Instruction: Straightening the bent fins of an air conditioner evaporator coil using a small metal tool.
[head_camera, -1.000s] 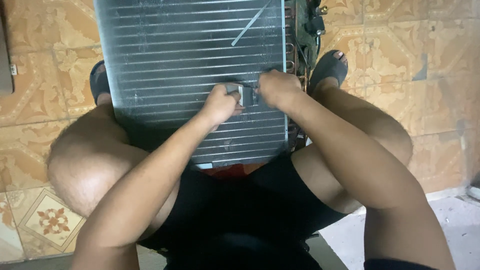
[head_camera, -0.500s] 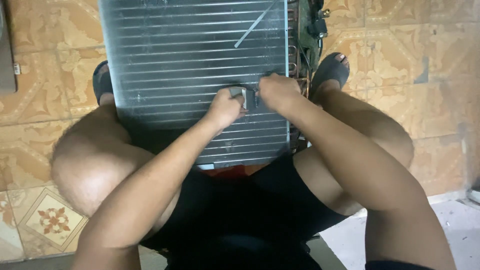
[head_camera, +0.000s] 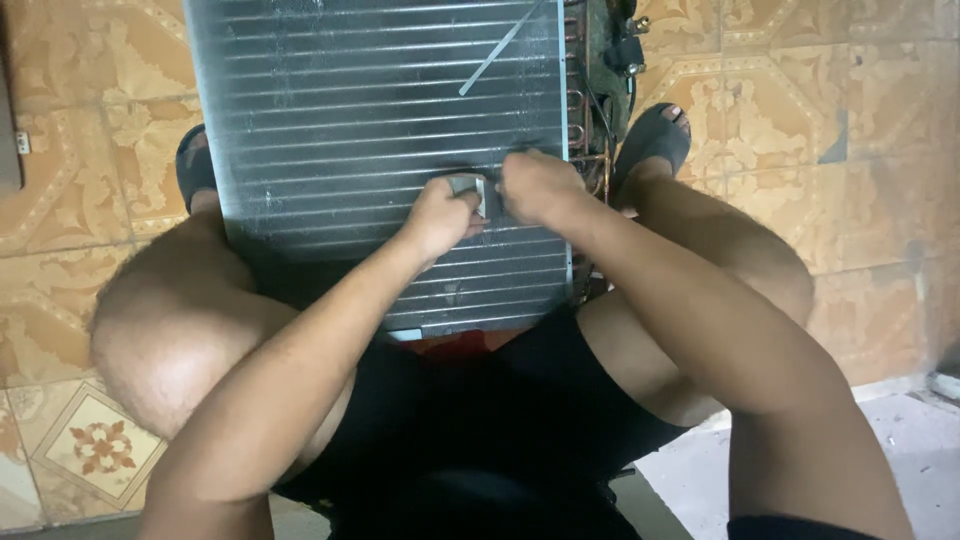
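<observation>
A large finned metal coil panel (head_camera: 370, 130) leans between my knees, its thin horizontal fins running across it. My left hand (head_camera: 440, 215) and my right hand (head_camera: 535, 187) meet on its lower right part. Both pinch a small grey flat tool (head_camera: 472, 190) held against the fins. Copper tube bends (head_camera: 583, 110) and fittings run along the panel's right edge, just beyond my right hand.
I sit low on a patterned tan tile floor (head_camera: 800, 110). My sandalled feet (head_camera: 655, 140) rest on either side of the panel. A thin pale strip (head_camera: 500, 50) lies diagonally across the upper fins. A grey slab (head_camera: 900, 450) shows at lower right.
Both hands stay on the small tool at the same spot on the fins. The view has shifted only slightly.
</observation>
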